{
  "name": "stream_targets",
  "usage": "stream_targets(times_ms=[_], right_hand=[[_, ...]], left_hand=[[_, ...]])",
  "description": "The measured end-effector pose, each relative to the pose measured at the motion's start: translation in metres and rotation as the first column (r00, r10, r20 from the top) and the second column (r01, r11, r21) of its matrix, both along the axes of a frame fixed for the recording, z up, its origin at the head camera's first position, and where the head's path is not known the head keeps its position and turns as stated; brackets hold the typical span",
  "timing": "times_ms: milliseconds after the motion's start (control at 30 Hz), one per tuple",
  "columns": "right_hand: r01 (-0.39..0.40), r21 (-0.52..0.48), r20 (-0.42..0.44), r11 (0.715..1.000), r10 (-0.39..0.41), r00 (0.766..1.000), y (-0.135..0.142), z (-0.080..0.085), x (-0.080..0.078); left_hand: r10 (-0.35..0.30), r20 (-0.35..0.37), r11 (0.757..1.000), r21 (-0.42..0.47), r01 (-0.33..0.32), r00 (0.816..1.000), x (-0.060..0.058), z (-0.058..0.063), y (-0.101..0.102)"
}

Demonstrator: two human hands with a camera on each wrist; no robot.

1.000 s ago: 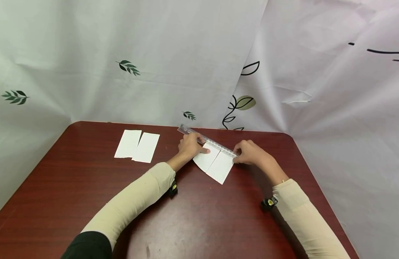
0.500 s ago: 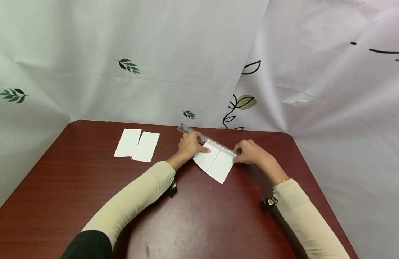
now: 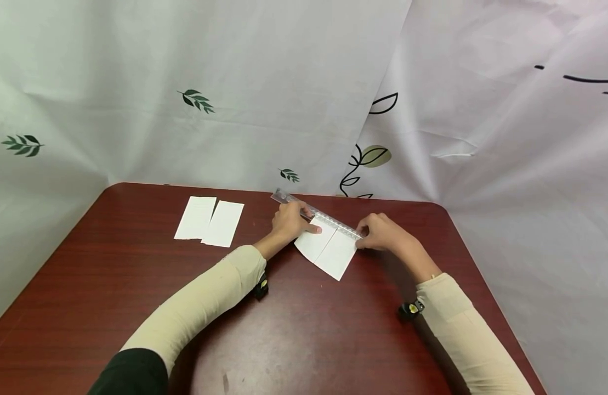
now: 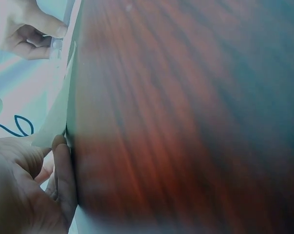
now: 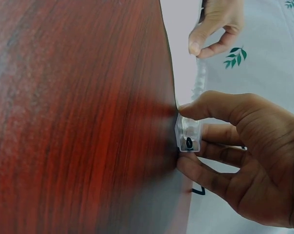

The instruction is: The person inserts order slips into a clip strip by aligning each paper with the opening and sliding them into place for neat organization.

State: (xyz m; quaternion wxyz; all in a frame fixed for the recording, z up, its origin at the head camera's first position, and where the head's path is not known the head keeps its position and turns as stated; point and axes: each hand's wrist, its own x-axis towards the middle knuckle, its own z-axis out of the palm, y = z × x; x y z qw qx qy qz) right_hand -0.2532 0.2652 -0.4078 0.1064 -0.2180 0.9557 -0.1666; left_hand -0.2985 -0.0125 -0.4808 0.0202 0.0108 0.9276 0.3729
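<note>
A clear plastic ruler (image 3: 330, 220) lies slantwise along the far edge of a white sheet of paper (image 3: 337, 255), which has a dark line across its middle. My left hand (image 3: 287, 221) grips the ruler near its left part, thumb down on the paper. At the other end, my right hand (image 3: 384, 233) pinches the ruler's tip and the paper's corner between thumb and fingers. The right wrist view shows the ruler's end (image 5: 189, 141) between those fingers. Seen from the left wrist, the paper (image 4: 59, 114) lifts slightly off the table near the left fingers.
Two white paper pieces (image 3: 195, 218) lie side by side at the back left of the reddish-brown table (image 3: 294, 334). Behind the table's far edge hangs a pale curtain (image 3: 234, 142) with leaf prints.
</note>
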Motion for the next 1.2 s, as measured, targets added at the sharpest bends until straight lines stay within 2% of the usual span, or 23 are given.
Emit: stream_targets(times_ms=[167,200,400,433,533,600,667,767,833,900,1067,1200], right_hand=[[-0.006,-0.012,-0.004,1.000,0.006,1.000,0.000,0.000,0.000],[-0.007,-0.023,-0.010,1.000,0.007,1.000,0.005,-0.010,-0.008],[-0.002,-0.017,-0.011,1.000,0.002,1.000,0.004,-0.010,-0.007],[0.002,-0.006,0.001,1.000,-0.002,1.000,-0.002,0.000,0.001],[-0.009,-0.019,0.010,1.000,0.009,1.000,0.000,-0.002,-0.001],[-0.019,-0.031,0.016,0.999,0.020,1.000,0.003,-0.004,-0.003],[-0.059,-0.063,-0.013,0.996,0.058,0.998,0.013,-0.020,-0.015],[-0.065,-0.066,-0.016,0.996,0.064,0.998,0.015,-0.022,-0.018],[-0.058,-0.065,-0.012,0.996,0.057,0.998,0.014,-0.021,-0.016],[-0.018,-0.040,0.014,0.999,0.018,1.000,0.004,-0.005,-0.005],[0.005,-0.005,0.001,1.000,-0.005,1.000,0.000,-0.002,0.000],[0.003,-0.004,-0.006,1.000,-0.003,1.000,-0.001,-0.001,0.002]], left_hand=[[-0.023,-0.006,0.999,0.037,0.023,1.000,-0.004,-0.006,-0.005],[-0.030,-0.009,0.999,0.039,0.031,0.999,-0.004,-0.008,-0.007],[-0.084,-0.031,0.995,0.052,0.086,0.996,-0.008,-0.019,-0.015],[-0.089,-0.031,0.994,0.055,0.091,0.996,-0.007,-0.020,-0.017],[-0.103,-0.035,0.993,0.059,0.105,0.994,-0.003,-0.019,-0.021],[-0.105,-0.036,0.992,0.062,0.107,0.994,-0.001,-0.018,-0.023],[-0.117,-0.034,0.991,0.067,0.119,0.993,0.000,-0.017,-0.024],[-0.131,-0.016,0.988,0.083,0.132,0.991,0.001,-0.018,-0.026],[-0.139,0.004,0.985,0.106,0.138,0.990,0.001,-0.018,-0.027],[-0.144,0.026,0.981,0.133,0.140,0.989,0.002,-0.017,-0.028],[-0.154,0.071,0.971,0.198,0.138,0.985,0.003,-0.017,-0.032],[-0.140,0.081,0.973,0.195,0.122,0.987,0.004,-0.018,-0.037]])
